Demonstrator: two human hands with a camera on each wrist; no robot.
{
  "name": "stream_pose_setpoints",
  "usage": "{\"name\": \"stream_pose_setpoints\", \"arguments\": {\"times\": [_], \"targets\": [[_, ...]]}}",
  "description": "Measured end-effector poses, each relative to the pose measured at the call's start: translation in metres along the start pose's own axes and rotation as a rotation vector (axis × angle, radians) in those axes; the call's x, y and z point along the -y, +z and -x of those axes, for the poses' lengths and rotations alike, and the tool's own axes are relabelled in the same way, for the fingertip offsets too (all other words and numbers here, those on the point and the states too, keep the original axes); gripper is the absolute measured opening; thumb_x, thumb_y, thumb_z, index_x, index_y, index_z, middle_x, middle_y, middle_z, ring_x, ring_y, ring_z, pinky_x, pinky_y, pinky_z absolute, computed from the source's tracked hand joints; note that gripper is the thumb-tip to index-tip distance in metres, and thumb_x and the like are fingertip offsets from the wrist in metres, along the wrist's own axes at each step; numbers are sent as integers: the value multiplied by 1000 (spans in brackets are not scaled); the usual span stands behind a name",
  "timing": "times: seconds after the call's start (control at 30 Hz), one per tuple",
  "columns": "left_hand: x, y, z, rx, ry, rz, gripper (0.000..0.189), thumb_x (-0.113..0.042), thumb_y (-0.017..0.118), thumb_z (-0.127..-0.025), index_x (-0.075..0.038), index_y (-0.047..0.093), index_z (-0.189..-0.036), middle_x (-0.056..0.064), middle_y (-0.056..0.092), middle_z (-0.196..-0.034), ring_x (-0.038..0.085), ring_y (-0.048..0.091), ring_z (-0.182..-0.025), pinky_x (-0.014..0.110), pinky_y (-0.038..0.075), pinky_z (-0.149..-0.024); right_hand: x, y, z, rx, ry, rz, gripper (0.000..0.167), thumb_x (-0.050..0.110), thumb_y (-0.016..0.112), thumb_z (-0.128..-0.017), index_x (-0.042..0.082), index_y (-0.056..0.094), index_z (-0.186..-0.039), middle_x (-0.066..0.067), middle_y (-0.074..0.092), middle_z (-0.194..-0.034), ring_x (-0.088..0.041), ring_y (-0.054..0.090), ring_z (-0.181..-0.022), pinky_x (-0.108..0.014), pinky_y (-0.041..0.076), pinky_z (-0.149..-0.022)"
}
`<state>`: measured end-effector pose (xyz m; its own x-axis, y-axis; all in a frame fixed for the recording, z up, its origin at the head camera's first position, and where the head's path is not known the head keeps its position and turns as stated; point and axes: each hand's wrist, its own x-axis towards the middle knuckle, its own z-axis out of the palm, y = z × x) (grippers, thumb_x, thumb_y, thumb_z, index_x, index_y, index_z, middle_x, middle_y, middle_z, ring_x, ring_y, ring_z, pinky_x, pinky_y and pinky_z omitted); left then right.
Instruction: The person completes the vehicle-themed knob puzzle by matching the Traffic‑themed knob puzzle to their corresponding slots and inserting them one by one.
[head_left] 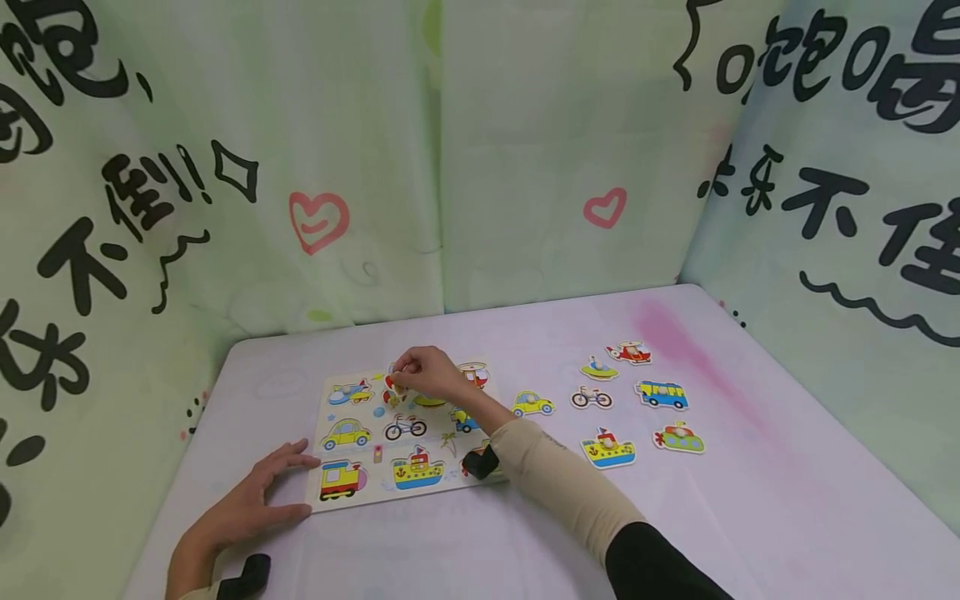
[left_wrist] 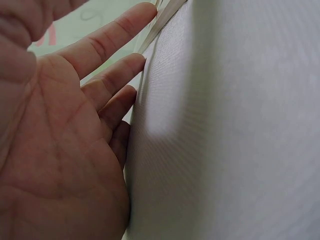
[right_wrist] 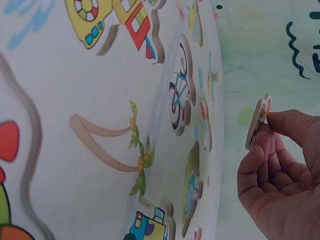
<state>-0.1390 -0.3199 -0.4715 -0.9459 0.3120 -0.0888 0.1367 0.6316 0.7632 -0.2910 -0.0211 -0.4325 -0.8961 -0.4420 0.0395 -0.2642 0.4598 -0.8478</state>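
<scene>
The picture puzzle board (head_left: pixel 380 479) lies on the table, printed with vehicles such as a plane, a car, a train, a bicycle and a ship. My right hand (head_left: pixel 429 372) is over its upper middle and pinches a small wooden puzzle piece (right_wrist: pixel 256 125) between thumb and fingers. That piece is seen nearly edge-on in the right wrist view, so its picture is mostly hidden. At the board's left edge, my left hand (head_left: pixel 258 492) rests with fingers extended and thumb tip by the lower left corner. The left wrist view shows its open palm (left_wrist: pixel 60 150) holding nothing.
Loose pieces lie right of the board: a yellow car (head_left: pixel 532 404), flying saucer (head_left: pixel 598 369), red helicopter (head_left: pixel 630 353), bicycle (head_left: pixel 591 397), blue bus (head_left: pixel 662 395), ship (head_left: pixel 608 448) and submarine (head_left: pixel 678 437). A printed curtain (head_left: pixel 517 167) stands behind the table.
</scene>
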Motion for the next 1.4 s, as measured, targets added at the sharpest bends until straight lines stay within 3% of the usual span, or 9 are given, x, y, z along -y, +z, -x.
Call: {"name": "stream_pose_setpoints", "arguments": {"times": [0.7, 0.93, 1.4], "targets": [[1, -2, -1, -1, 24, 2, 56, -20, 86, -81, -12, 61, -130, 28, 32, -161, 56, 15, -148, 79, 16, -111, 5, 16, -11, 42, 47, 169, 10, 15, 72, -95, 5, 71, -96, 2, 61, -79, -9, 51, -70, -19, 40, -63], [2, -3, -2, -25, 76, 14, 56, -17, 87, -79, -11, 62, -128, 29, 34, -159, 57, 16, -148, 79, 16, -111, 2, 20, -15, 44, 69, 224, 10, 15, 71, -95, 6, 71, -95, 2, 59, -79, -10, 51, -71, -20, 39, -62], [0, -2, 0, -16, 53, 23, 56, -18, 87, -79, -11, 62, -128, 29, 33, -159, 57, 15, -148, 79, 14, -111, 1, 26, -20, 44, 120, 299, 11, 17, 71, -96, 6, 70, -95, 1, 59, -82, -11, 51, -74, -20, 41, -64]]}}
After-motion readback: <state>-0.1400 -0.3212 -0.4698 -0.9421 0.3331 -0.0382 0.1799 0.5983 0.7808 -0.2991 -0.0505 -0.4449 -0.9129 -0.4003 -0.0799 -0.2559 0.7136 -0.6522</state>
